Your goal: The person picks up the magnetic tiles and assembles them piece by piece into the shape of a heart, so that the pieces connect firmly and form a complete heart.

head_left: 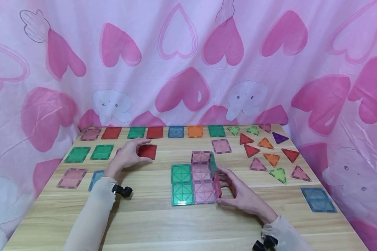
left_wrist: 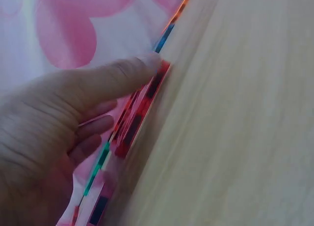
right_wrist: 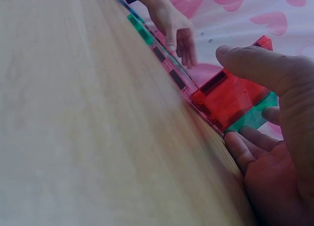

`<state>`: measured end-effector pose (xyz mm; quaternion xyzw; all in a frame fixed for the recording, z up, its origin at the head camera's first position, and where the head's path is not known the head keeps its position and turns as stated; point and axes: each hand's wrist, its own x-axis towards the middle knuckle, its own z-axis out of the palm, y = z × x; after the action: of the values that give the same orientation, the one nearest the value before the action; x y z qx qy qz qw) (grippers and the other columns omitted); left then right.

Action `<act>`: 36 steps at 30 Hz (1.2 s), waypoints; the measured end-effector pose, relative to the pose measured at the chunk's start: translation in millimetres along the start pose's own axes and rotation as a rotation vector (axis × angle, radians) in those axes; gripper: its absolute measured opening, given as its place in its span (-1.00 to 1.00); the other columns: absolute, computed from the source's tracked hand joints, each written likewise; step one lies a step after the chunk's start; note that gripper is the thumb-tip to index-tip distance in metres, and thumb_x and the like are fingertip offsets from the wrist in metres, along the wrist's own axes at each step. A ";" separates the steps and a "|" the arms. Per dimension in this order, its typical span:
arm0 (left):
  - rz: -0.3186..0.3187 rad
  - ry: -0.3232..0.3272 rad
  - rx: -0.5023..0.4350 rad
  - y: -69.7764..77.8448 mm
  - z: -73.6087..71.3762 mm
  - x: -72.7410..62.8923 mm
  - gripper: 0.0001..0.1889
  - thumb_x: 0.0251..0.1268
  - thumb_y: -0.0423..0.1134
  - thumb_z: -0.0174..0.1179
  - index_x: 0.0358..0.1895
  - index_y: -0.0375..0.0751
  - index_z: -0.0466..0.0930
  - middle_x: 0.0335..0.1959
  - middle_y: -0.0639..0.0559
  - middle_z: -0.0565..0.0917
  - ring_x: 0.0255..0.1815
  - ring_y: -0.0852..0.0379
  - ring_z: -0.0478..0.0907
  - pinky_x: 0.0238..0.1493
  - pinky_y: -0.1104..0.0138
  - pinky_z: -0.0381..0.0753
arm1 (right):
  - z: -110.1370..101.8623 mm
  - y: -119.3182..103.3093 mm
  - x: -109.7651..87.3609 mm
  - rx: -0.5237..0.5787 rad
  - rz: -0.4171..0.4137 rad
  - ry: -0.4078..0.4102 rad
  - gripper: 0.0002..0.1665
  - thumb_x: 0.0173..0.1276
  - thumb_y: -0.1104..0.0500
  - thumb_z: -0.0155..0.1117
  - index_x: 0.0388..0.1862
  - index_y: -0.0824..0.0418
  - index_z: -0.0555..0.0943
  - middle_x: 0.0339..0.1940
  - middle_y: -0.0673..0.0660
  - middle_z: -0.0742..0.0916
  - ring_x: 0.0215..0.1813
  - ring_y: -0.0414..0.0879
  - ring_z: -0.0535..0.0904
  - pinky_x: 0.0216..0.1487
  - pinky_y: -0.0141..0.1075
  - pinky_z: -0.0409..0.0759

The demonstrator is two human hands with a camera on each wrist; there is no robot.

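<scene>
A translucent red square tile (head_left: 148,152) lies on the table beside my left hand (head_left: 127,156). The hand's fingers and thumb are spread over its left side. In the left wrist view the thumb is at the red tile's edge (left_wrist: 142,110), other fingers loose behind. My right hand (head_left: 242,195) is at the right side of a small structure. There, a red tile (right_wrist: 235,96) stands upright in front of a green tile (right_wrist: 255,113). The right fingers are close to these upright tiles, the thumb extended. Pink tiles (head_left: 204,191) and green tiles (head_left: 182,193) lie flat, joined.
Square tiles, such as a blue one (head_left: 176,132) and an orange one (head_left: 195,131), line the back edge. Several triangles (head_left: 265,143) lie at the back right. A large blue tile (head_left: 318,200) is near the right edge. A heart-patterned curtain (head_left: 182,90) surrounds the wooden table (head_left: 163,230).
</scene>
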<state>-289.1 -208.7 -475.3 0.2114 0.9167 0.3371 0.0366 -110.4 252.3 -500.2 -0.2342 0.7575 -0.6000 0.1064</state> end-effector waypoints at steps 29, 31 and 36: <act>0.180 0.106 -0.071 24.3 37.0 15.4 -0.83 0.45 -0.28 0.53 0.03 -0.09 0.88 -0.05 0.02 0.87 -0.06 0.04 0.75 0.05 0.06 0.78 | -1.4 -0.1 -0.7 -0.012 -0.028 0.004 0.28 0.35 0.31 0.68 0.87 0.02 0.10 0.72 0.32 0.40 0.64 0.31 0.40 0.55 -0.38 0.48; 0.202 0.086 -0.094 31.5 44.7 17.6 -0.87 0.47 -0.24 0.53 -0.01 -0.06 0.89 -0.10 0.08 0.88 -0.05 0.09 0.77 0.08 0.08 0.78 | -1.6 0.4 -0.9 -0.013 -0.027 0.006 0.28 0.36 0.30 0.68 0.87 0.02 0.10 0.71 0.32 0.41 0.64 0.31 0.40 0.55 -0.39 0.48; 0.212 -0.016 -0.192 53.6 62.2 19.2 -0.89 0.51 -0.19 0.50 0.00 0.02 0.89 -0.12 0.18 0.88 -0.06 0.16 0.80 0.08 0.12 0.81 | -1.4 2.4 -0.4 -0.028 -0.022 -0.002 0.27 0.39 0.27 0.67 0.87 0.01 0.09 0.71 0.31 0.41 0.62 0.30 0.42 0.54 -0.40 0.49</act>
<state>-274.0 -126.7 -487.8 0.3054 0.8524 0.4235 0.0280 -111.3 254.0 -502.2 -0.2446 0.7629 -0.5905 0.0970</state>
